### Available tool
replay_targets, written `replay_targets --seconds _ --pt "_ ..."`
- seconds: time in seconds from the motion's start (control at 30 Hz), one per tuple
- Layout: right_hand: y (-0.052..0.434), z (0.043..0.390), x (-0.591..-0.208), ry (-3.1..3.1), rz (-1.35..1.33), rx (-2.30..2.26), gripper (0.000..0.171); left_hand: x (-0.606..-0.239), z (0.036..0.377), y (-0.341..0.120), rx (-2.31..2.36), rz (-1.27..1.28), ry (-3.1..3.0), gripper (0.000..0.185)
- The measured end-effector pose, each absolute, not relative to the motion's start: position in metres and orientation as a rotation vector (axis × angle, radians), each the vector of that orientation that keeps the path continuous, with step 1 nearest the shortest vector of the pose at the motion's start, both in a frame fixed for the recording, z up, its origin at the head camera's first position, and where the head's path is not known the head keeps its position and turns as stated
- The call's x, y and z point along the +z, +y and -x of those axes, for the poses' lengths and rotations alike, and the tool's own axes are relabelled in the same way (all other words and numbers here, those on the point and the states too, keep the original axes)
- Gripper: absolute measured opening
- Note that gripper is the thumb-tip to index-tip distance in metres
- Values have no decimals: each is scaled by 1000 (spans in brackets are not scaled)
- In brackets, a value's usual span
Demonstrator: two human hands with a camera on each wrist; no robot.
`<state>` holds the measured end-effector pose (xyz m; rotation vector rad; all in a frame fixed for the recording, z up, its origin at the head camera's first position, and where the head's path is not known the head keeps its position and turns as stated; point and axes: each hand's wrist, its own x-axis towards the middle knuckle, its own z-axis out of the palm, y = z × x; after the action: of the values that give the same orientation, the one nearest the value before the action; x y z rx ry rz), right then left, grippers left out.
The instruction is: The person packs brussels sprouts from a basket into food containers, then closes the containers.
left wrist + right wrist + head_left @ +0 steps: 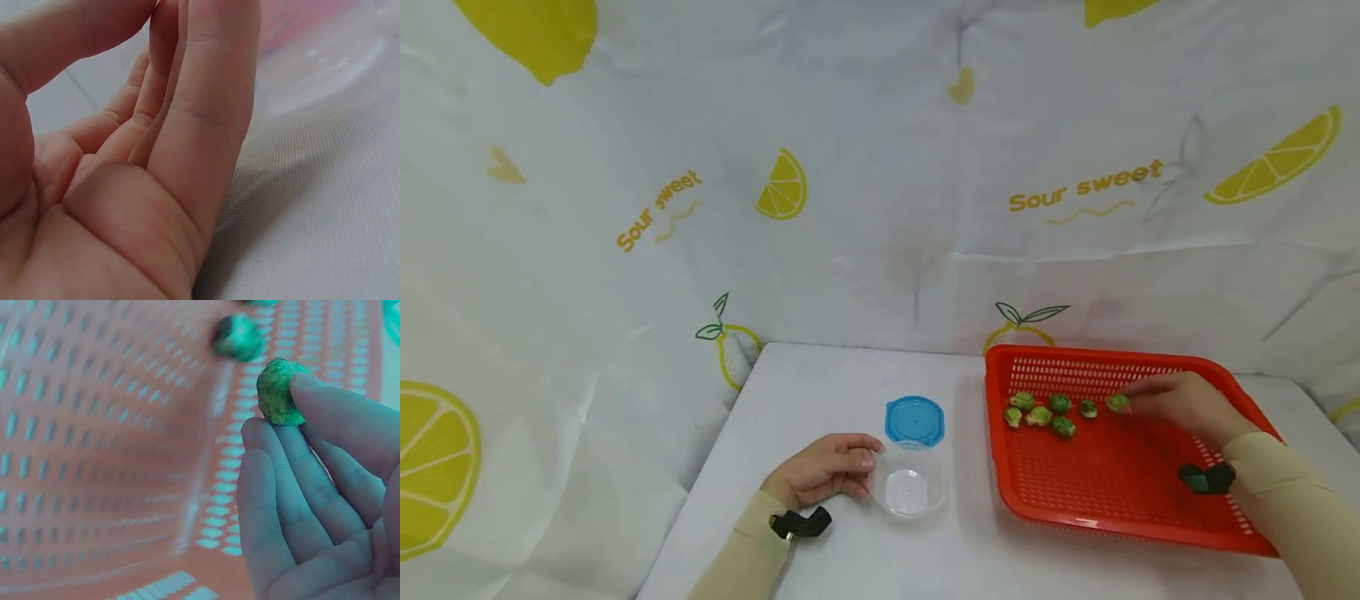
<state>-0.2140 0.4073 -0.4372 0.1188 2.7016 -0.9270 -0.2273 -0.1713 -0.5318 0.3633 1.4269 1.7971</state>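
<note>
My right hand (1182, 404) is over the red basket, pinching a Brussels sprout (281, 392) between thumb and fingertips. Several other Brussels sprouts (1060, 404) lie toward the back left of the basket floor; one loose sprout (240, 337) shows blurred in the right wrist view. My left hand (831, 469) holds a round clear plastic bowl (907, 493) by its left edge, fingers curled against the side. Nothing is visible inside the bowl. In the left wrist view, the fingers (206, 94) hide most of the bowl and their exact contact with it.
A blue lid (914, 421) lies flat just behind the bowl. The red slotted basket (1120, 523) takes up the right side of the white-covered table (827, 383), its raised rim standing between the bowl and the sprouts. A lemon-print cloth (880, 250) hangs behind.
</note>
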Motion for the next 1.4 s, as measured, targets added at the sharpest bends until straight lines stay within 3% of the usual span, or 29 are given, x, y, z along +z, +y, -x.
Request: replay_targets --seconds 0.33,0.57,0.83,1.4 --pt "358 189 -396 2803 -29 -938 56 -531 226 -172 1808 -377 1394 35" --pt "314 168 -377 2784 -31 -1020 56 -530 227 -172 1811 -389 1402 41" --pt "253 156 -363 2789 68 -1134 43 -529 226 -171 1808 -399 1406 45" --pt "130 149 -392 2545 63 -1524 27 -530 228 -173 1808 -368 1395 37"
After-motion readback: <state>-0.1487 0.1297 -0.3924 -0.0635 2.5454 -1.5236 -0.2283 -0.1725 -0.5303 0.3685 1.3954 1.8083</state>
